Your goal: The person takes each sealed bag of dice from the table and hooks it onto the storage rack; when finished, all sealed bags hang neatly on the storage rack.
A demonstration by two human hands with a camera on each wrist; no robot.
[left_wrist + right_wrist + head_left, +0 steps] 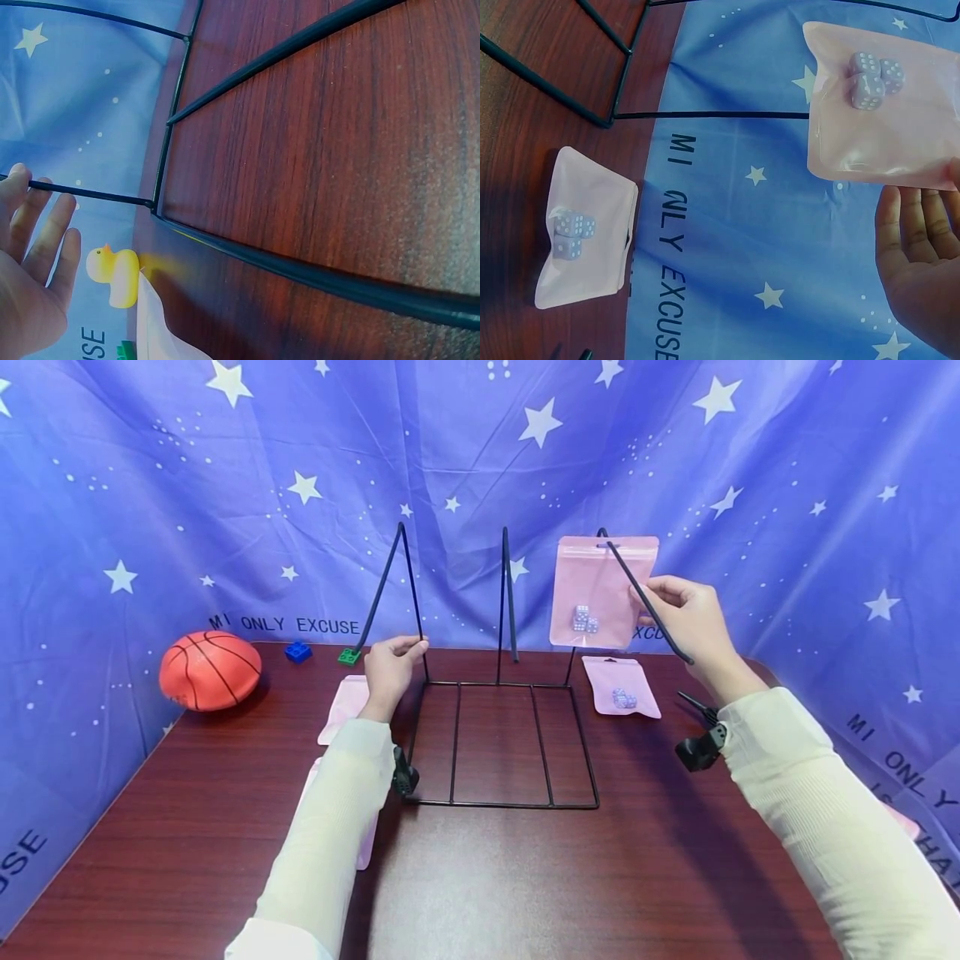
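Observation:
A black wire rack stands mid-table with three upright triangular arms. On the right arm's rod hangs a pink pouch holding a few dice. My right hand is at the pouch's right edge and pinches it by the rod with nearly straight fingers. My left hand rests its straight fingers against the left arm's rod, low down near the base. A second dice pouch lies flat beside the rack's right side.
An orange basketball, a blue brick and a green brick sit at the back left. More pink pouches lie under my left arm. A yellow rubber duck sits by the starry blue backdrop.

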